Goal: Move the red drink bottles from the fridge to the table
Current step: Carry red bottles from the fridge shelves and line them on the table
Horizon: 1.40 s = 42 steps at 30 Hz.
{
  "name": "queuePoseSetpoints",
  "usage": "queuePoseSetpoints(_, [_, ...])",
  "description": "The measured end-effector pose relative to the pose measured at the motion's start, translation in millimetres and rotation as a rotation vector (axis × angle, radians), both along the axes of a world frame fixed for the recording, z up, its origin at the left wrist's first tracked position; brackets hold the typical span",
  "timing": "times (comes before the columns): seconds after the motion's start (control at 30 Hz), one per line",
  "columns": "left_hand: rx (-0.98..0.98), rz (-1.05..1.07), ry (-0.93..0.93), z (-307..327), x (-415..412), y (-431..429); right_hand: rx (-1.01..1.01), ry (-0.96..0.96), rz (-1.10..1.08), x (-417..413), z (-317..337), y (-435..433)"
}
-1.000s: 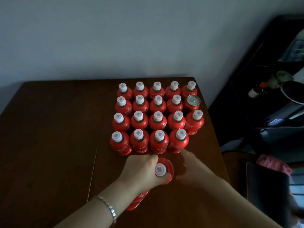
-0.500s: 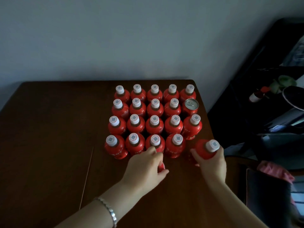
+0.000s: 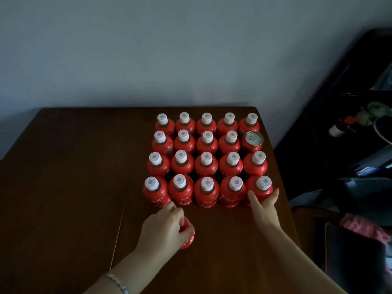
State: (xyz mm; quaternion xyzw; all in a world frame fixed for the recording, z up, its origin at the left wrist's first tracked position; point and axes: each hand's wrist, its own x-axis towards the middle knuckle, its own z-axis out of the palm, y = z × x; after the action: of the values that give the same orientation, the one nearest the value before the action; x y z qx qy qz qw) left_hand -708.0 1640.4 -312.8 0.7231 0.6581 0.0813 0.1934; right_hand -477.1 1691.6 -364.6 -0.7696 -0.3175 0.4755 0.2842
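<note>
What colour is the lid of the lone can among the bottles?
Silver, on the can; head view.

Dark wooden tabletop (image 3: 63, 187), one seam (image 3: 119, 228) running front to back. Upright on its right half: white-capped red drink bottles (image 3: 206, 164), a tight block of four rows of five. Second row from back, right end: a red can (image 3: 253, 142) instead. A lone bottle (image 3: 187, 236) in front, mostly hidden.

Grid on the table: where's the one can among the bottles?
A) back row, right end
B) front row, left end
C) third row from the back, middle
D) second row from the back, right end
D: the silver-topped can stands at the right end of the second row from the back, while the other grid slots hold white-capped bottles.
</note>
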Motion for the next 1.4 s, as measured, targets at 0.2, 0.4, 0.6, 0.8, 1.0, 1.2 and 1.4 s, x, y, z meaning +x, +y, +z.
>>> queuePoseSetpoints(0.2, [0.008, 0.141, 0.048, -7.3, -28.8, 7.6, -0.142, -0.159, 0.266, -13.2, -5.4, -33.4])
queuePoseSetpoints(0.4, [-0.022, 0.313, 0.004, -20.5, -49.3, 1.3, -0.112, -0.155, 0.479, -49.9, -10.7, -50.3])
queuePoseSetpoints(0.6, [-0.361, 0.648, -0.633, -35.4, -53.2, -1.7, -0.098, -0.17, 0.571, -64.6, -8.5, -53.0])
queuePoseSetpoints(0.8, [-0.252, 0.543, -0.568, -30.2, -56.4, -4.1, -0.094, -0.204, 0.63, -64.5, -3.1, -57.0])
queuePoseSetpoints(1.0, [-0.181, 0.598, -0.593, -28.6, -44.6, -8.1, -0.079, -0.211, 0.723, -65.4, 5.7, -60.4])
queuePoseSetpoints(1.2, [-0.588, 0.732, -0.32, -18.1, -41.3, -16.8, -0.104, -0.284, 0.819, -66.1, 31.3, -61.0])
queuePoseSetpoints(1.4, [-0.869, 0.242, 0.019, 18.8, -25.3, -21.1, -0.185, -0.48, 0.907, -67.0, 73.2, -82.7])
